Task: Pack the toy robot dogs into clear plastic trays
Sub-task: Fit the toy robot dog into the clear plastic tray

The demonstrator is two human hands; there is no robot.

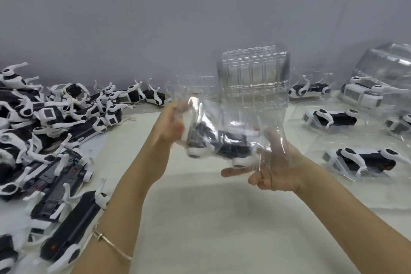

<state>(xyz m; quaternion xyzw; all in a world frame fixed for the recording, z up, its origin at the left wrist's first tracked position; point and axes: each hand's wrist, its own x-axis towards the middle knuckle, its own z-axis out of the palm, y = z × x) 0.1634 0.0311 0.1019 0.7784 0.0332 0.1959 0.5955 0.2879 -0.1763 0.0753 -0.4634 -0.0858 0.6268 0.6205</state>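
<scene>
- The left hand pinches the clear tray at its left edge; the right hand cradles its right end from beneath, fingers curled.
- Inside, the toy dog lies lengthwise between both hands, held above the counter.
- The packed trays sit off to the right, nearer the right hand.

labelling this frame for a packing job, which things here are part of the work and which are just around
Part of the job: clear tray, held by the left hand and right hand; toy dog inside it; pile of loose dogs; stack of empty trays; already packed dogs.
Just around: bracelet; grey wall; white table cover.
</scene>
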